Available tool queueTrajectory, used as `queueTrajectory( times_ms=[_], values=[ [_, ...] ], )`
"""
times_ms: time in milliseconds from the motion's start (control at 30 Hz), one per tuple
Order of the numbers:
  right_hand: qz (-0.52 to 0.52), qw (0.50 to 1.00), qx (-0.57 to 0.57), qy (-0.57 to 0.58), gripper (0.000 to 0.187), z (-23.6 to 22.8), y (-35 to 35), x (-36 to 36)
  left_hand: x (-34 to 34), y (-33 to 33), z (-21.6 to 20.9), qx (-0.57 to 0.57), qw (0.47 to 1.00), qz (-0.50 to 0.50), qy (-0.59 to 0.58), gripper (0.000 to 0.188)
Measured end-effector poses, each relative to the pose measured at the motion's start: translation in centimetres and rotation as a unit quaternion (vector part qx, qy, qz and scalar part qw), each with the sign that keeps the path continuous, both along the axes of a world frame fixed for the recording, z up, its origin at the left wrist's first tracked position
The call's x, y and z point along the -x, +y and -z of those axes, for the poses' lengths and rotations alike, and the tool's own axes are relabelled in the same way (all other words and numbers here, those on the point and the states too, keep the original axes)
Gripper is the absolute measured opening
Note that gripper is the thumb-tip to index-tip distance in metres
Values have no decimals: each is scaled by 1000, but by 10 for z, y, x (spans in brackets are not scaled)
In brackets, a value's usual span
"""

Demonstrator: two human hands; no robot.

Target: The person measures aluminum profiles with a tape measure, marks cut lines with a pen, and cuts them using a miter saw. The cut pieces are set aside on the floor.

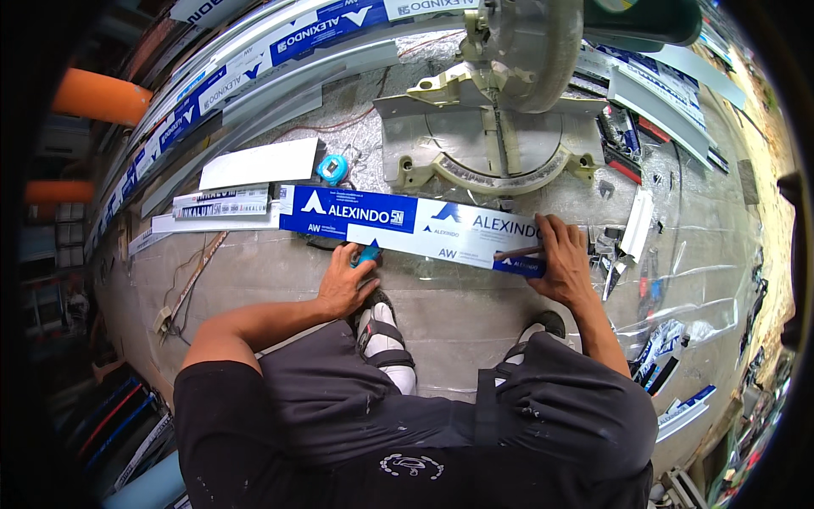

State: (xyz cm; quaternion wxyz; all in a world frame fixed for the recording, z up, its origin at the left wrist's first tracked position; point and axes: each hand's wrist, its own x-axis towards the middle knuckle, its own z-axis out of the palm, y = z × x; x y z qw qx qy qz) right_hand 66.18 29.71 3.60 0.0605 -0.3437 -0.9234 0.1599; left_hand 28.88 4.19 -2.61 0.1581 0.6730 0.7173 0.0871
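Grey floor fills much of the frame. At upper centre stands a large saw. Just below it, a long blue-and-white strip lies across the middle. Its right end is gripped by the right hand, fingers over the upper edge; the left hand, below the strip, has its fingers curled round a small teal tool. One round teal tape measure lies left of the saw; a thin brown stick crosses the strip at the right thumb.

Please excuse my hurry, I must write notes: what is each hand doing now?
Left hand: closed, holding a small teal object.
Right hand: closed on a thin brown stick, at the blue-and-white strip's right end.
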Motion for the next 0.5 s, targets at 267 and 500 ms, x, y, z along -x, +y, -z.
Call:
queueTrajectory(
  times_ms=[267, 500],
  values=[
    [-50, 996, -68, 39, 104, -32, 36, 16, 12, 6, 7, 37, 995, -90, -26, 65],
    [-49, 995, -84, -5, 113, -10, 34, 12, 7, 20, -39, 206, 908, -207, -302, 84]
  ],
)
